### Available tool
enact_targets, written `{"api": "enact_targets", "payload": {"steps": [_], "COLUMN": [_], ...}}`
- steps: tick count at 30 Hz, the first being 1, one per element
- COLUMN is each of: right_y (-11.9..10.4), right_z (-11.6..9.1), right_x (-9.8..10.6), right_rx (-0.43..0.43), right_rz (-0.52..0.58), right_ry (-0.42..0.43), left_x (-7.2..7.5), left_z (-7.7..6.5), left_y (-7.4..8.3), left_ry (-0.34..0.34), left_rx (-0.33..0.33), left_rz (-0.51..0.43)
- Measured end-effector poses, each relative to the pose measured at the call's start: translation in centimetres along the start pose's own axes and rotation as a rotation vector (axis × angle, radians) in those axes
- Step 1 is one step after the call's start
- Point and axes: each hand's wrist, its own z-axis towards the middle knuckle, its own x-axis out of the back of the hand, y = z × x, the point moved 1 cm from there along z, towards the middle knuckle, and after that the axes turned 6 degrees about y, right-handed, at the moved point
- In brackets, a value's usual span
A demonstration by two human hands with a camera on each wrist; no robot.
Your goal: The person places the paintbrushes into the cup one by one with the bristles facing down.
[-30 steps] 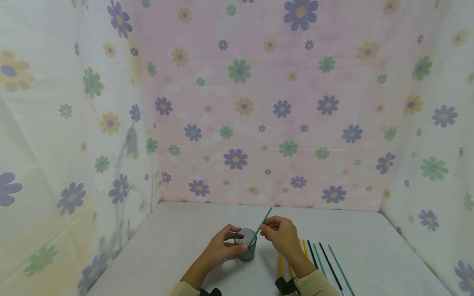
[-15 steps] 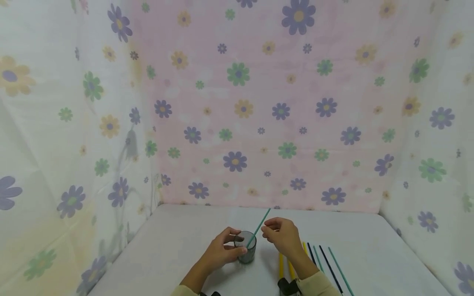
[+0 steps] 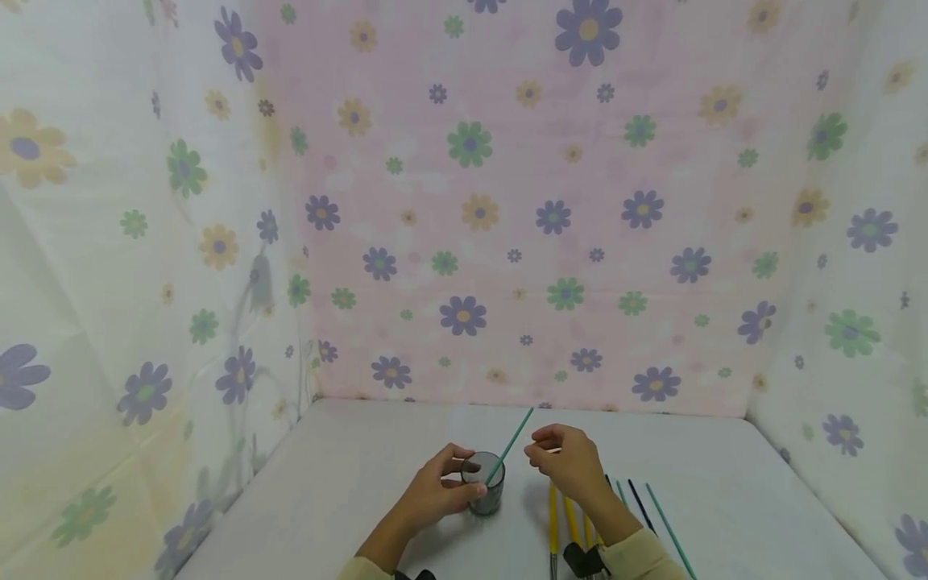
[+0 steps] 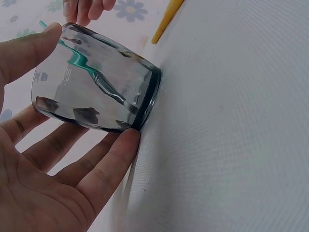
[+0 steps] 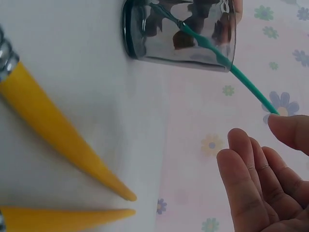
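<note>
A smoky clear glass (image 3: 487,498) stands upright on the white table, with my left hand (image 3: 435,490) gripping its side. In the left wrist view the thumb lies near the rim and the fingers (image 4: 108,164) reach round toward the base. A paintbrush with a green handle (image 3: 518,435) leans inside the glass, bristle end down at the bottom (image 4: 130,107) and handle sticking out past the rim. My right hand (image 3: 569,463) hovers to the right of the handle, fingers loosely bent and holding nothing. In the right wrist view its thumb tip overlaps the handle's end.
Several paintbrushes lie on the table (image 3: 348,451) under and beside the right forearm: yellow ones (image 3: 554,519), a black one (image 3: 641,504) and a green one (image 3: 669,525) among them. Flower-printed cloth (image 3: 522,242) walls the table at the back and both sides.
My right hand has let go of the green paintbrush and drawn away to the right. The brush now leans in the glass by itself, while the left hand keeps its hold.
</note>
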Motion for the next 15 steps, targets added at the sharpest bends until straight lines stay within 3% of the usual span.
{"api": "enact_targets", "payload": {"steps": [15], "right_y": [1.3], "right_z": [-0.4], "right_x": [3.7], "right_rx": [0.005], "right_rz": [-0.158], "right_ry": [0.002], "left_x": [0.1], "left_z": [0.0], "left_y": [0.0], "left_ry": [-0.016], "left_rx": [-0.005], "left_rz": [0.009]}}
